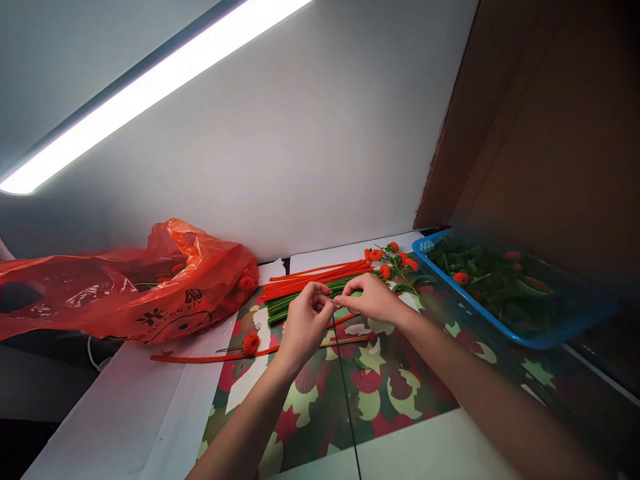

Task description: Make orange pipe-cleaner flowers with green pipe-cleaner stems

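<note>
My left hand (311, 315) and my right hand (367, 297) meet over the patterned mat, fingertips pinched close together. Whatever lies between them is too small to make out. A thin dark cord (345, 393) runs from just below the fingertips toward the front edge; I cannot tell whether either hand holds it. Behind my hands lie a bundle of orange pipe cleaners (310, 283) and a bundle of green pipe cleaners (287, 307), partly hidden. An orange pompom-like flower head (251, 343) with thin wire rests left of my left hand, beside a long orange strip (200, 359).
A red plastic bag (195, 300) with orange pieces inside sits at the left. Several orange flowers on green stems (400, 263) lie at the back. On the right, a blue basket (500, 333) holds greenery and orange flowers, near a brown cardboard panel (540, 133).
</note>
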Available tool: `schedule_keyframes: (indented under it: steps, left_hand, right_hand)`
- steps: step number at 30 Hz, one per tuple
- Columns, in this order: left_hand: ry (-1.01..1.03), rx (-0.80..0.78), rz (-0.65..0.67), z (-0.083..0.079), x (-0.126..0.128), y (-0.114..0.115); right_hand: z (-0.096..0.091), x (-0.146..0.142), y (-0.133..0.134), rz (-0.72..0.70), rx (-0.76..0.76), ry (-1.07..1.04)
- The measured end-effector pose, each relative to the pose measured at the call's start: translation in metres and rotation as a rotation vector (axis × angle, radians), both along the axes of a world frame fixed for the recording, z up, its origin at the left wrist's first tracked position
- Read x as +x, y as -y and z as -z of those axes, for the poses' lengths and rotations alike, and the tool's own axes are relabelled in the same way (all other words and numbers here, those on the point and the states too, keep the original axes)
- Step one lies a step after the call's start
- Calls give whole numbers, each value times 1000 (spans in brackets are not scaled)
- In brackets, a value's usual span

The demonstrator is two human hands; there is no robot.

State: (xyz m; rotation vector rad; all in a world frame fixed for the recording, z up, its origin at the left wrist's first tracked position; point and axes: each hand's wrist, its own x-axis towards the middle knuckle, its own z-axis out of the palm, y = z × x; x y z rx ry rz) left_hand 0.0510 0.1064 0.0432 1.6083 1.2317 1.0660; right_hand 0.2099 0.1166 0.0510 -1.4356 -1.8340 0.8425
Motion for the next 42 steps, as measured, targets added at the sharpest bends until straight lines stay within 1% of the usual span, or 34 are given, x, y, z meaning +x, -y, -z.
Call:
schedule_keyframes:
  steps: [5,11,14,21,27,34,37,42]
  left_hand:
    - [-31,-2,17,0,-4,-2]
    - [3,-90,44,-5,-6,-5]
    - [13,-87,40,-5,-5,-5]
    - [28,-96,79,-3,-10,-8]
    - [-18,-70,75,-4,-13,-11]
    - [-186,60,31,-14,-13,-2]
    - [-180,100,19,-14,-12,-2]
    - [-163,105,32,-9,-12,-3]
  right_hand:
    - [-1,-2,0,2,6,4]
    - [1,-2,-1,4,6,7]
    - [3,-2,0,9,4,9]
    - [5,-2,-1,17,12,15]
    - [2,-1,0,-13,-7,-4]
    - [4,-1,0,-45,-71,-50]
    - [5,0,-1,-44,-98,-61]
    - [8,0,-3,-69,-137,-71]
